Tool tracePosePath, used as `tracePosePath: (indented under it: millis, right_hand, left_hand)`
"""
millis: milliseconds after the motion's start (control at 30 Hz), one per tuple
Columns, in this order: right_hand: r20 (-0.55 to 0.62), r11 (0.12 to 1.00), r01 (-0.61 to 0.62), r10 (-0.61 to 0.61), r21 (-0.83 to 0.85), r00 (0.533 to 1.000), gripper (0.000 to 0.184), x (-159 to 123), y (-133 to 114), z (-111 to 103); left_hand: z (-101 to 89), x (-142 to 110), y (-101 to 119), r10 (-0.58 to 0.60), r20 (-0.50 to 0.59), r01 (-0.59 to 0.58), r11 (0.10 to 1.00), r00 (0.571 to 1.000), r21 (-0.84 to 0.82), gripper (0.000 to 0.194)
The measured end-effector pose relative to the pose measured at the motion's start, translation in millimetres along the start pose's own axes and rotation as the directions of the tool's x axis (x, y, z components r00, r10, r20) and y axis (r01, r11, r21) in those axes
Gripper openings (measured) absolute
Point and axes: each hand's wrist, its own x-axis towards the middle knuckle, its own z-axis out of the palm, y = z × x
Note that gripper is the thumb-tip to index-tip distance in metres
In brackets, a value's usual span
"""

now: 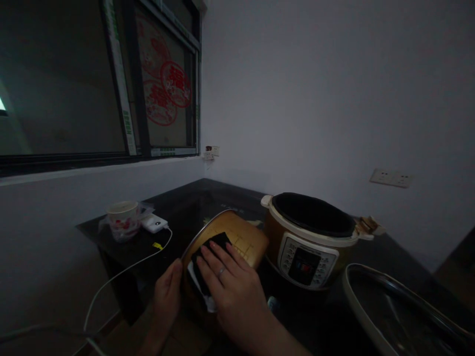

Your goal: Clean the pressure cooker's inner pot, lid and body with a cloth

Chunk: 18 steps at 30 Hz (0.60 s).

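Observation:
A gold-coloured inner pot [256, 241] is tilted on its side over the near part of the dark table. My left hand [168, 289] grips its rim at the left, thumb and fingers closed on the edge. My right hand [230, 277], with a ring on one finger, presses a black and white cloth [200, 279] flat against the pot's outer wall. Just right of the pot stands an electric pressure cooker [308, 247] with its lid off, a dark cavity, and a button panel facing me. Its base is partly hidden in shadow.
A round lid [393, 316] lies at the lower right. On the table's [208, 190] left side stand a patterned paper cup [124, 220] and a white device [154, 223] whose cable hangs over the edge. Wall sockets [391, 178] and a window [163, 84] are behind.

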Motion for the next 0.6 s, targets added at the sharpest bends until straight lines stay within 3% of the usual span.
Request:
tracePosePath:
  millis: [133, 267, 367, 433, 533, 600]
  right_hand:
    - [0.101, 0.973, -0.203, 0.192, 0.113, 0.976, 0.055, 11.5, 29.1, -14.7]
    - [0.157, 0.863, -0.453, 0.427, 0.223, 0.891, 0.062, 19.0, 56.0, -20.2]
    - [0.151, 0.778, -0.543, 0.524, 0.315, 0.838, 0.058, 20.2, 68.9, -15.2]
    - [0.151, 0.702, -0.611, 0.603, 0.366, 0.783, 0.052, 19.2, 76.7, -11.1]
    - [0.161, 0.561, -0.720, 0.732, 0.408, 0.662, 0.034, 14.4, 89.2, -6.4]
    - [0.153, 0.521, -0.735, 0.761, 0.435, 0.630, 0.027, 9.6, 95.8, -4.5]
  left_hand:
    - [-2.1, 2.3, -19.7, -0.059, -0.043, 0.057, 0.997, 0.997, -0.047, 0.078]
    - [-2.4, 5.1, -38.2, -0.076, -0.119, 0.069, 0.995, 0.990, -0.066, 0.085]
    - [0.5, 3.3, -39.9, -0.035, -0.101, 0.031, 0.999, 0.994, -0.036, 0.079]
    - [3.3, 1.2, -37.0, -0.006, -0.094, 0.003, 0.999, 0.996, -0.034, 0.076]
    - [5.0, -0.7, -36.3, 0.008, -0.093, -0.015, 0.998, 0.996, -0.066, 0.076]
    - [2.6, -0.3, -41.7, 0.007, -0.068, -0.012, 0.997, 0.998, -0.073, 0.074]
